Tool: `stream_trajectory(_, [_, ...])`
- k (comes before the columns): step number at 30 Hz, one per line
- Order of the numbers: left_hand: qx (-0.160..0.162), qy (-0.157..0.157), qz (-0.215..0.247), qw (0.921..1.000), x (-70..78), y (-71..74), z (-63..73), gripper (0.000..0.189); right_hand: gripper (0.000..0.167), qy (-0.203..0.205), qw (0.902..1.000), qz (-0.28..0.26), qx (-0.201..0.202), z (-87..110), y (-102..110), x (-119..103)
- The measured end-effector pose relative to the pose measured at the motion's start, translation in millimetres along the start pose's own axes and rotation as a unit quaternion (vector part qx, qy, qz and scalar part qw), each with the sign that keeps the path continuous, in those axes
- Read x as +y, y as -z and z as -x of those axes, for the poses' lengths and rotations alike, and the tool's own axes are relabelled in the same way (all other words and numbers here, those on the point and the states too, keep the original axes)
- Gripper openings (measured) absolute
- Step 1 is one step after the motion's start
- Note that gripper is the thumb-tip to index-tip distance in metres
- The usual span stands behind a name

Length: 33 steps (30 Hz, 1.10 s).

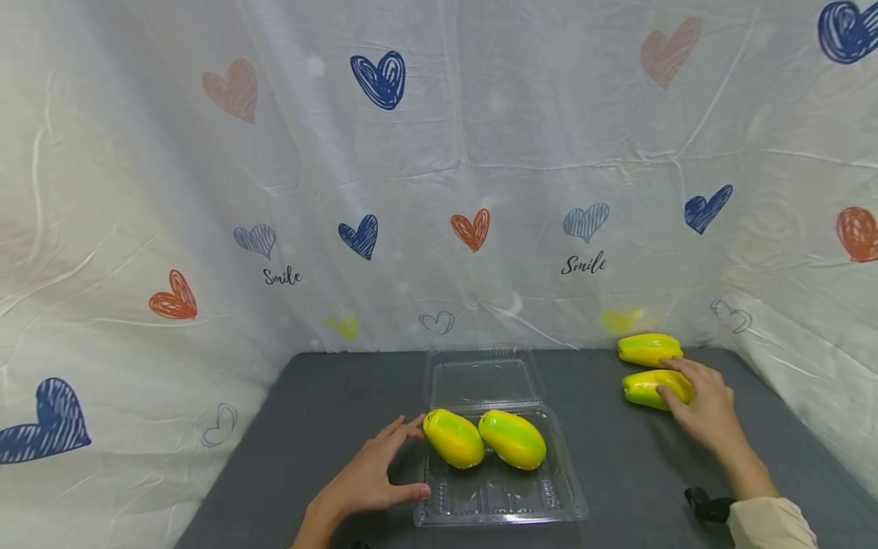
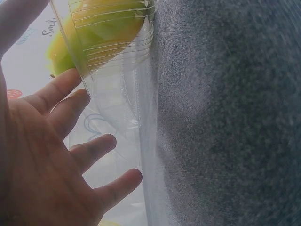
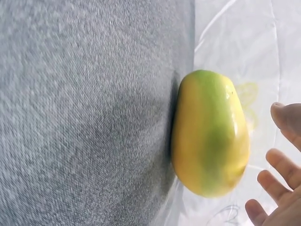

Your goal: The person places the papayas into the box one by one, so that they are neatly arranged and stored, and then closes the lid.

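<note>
Two yellow-green papayas, the left papaya [image 1: 453, 438] and the right papaya [image 1: 513, 440], lie side by side in a clear plastic clamshell box [image 1: 501, 503]. The box's lid [image 1: 483, 381] is folded back behind it. My left hand [image 1: 366, 476] is at the box's left side, thumb and fingers spread, fingertips at its wall; the left wrist view shows these fingers [image 2: 101, 148] fairly straight. To the right, my right hand [image 1: 706, 404] hovers with parted fingers over a near papaya [image 1: 648, 390]. Another papaya [image 1: 648, 349] lies just behind. In the right wrist view, the fingers [image 3: 275, 186] look apart from the papaya [image 3: 209, 134].
A dark grey cloth covers the table [image 1: 343, 404]. Behind and at both sides hangs a whitish curtain [image 1: 411, 168] printed with hearts and "Smile". A black strap piece [image 1: 706, 505] shows at my right wrist, beside a light sleeve [image 1: 770, 522].
</note>
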<state>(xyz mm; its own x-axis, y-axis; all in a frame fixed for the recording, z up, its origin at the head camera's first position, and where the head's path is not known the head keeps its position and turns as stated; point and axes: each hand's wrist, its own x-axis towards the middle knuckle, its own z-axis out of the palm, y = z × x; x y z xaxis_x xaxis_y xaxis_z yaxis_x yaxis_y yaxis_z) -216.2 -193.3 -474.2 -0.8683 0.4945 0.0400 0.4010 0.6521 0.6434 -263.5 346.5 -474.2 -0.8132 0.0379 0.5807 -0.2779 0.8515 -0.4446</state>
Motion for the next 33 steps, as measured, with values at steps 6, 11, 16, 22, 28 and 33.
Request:
stream_trajectory(6, [0.000,-0.002,-0.001,1.0000,0.4,-0.5,0.5,0.066,0.041,-0.002,0.9998,-0.004,-0.019,-1.0,1.1,5.1])
stream_trajectory(11, [0.000,-0.004,-0.003,1.0000,0.1,-0.5,-0.1,0.066,0.042,-0.011,0.9994,-0.002,-0.032,-1.2,0.3,8.5])
stream_trajectory(16, [0.000,-0.004,0.001,1.0000,-0.3,-0.3,0.1,0.066,0.045,-0.019,0.9987,0.001,-0.048,-1.1,-0.6,11.4])
stream_trajectory(22, [0.002,-0.002,-0.001,1.0000,-2.2,-0.9,0.5,0.066,0.049,-0.018,0.9980,0.008,-0.061,0.0,-2.0,13.4])
stream_trajectory(28, [0.002,-0.005,-0.001,1.0000,-2.5,-0.7,0.1,0.065,0.049,-0.021,0.9973,0.011,-0.069,-0.6,-3.3,16.4])
stream_trajectory(33, [-0.002,-0.004,-0.001,1.0000,-1.7,-0.4,-0.3,0.067,0.050,-0.025,0.9965,0.015,-0.078,-1.9,-3.5,18.5])
